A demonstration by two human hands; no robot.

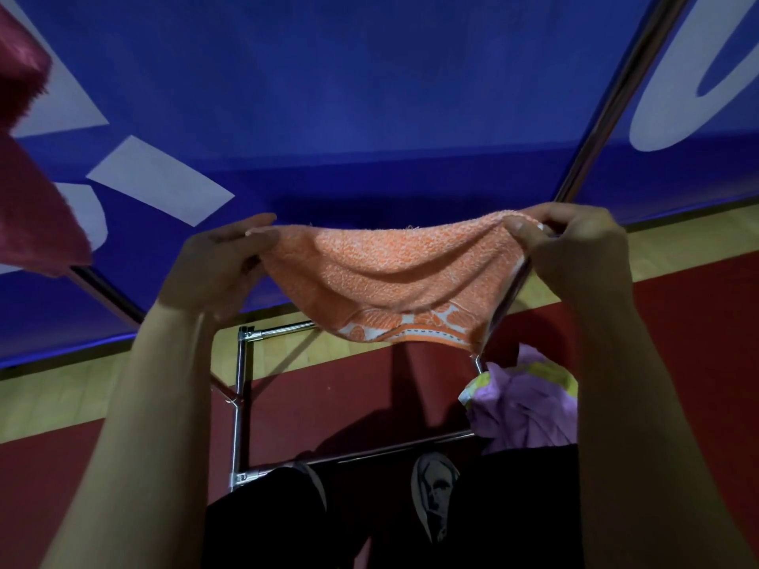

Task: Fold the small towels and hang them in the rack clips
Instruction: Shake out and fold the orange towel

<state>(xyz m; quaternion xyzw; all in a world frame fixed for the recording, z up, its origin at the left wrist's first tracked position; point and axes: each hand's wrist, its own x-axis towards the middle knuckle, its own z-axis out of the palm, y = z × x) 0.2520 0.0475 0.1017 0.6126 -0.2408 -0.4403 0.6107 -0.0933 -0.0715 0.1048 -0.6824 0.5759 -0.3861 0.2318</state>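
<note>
Both hands were raised, holding an orange towel point(394, 277) stretched between them. The left hand point(217, 264) pinched the towel's left upper corner, fingers closed on the cloth with the thumb along its top edge. The right hand point(575, 248) gripped the right upper corner, thumb and fingers bunched tight around the fabric — something small and pale showed at the fingertips there, too hidden to tell what it was. The towel sagged in a shallow curve between the two grips, its patterned white-and-orange border hanging along the lower edge.

Behind and above the towel spread a blue banner point(328, 96) with white shapes on it, crossed by a metal pole point(616, 96) running diagonally toward the upper right. A dark red towel point(28, 190) hung at the far left, partly out of view.

Below the orange towel stood a metal rack point(240, 404) of chrome tubes — an upright with horizontal bars joined at its corners. A purple cloth point(530, 408) with yellow-green patches lay crumpled at the rack's right side, just beside the right forearm. Black fabric point(410, 519) hung over the lower bar.
</note>
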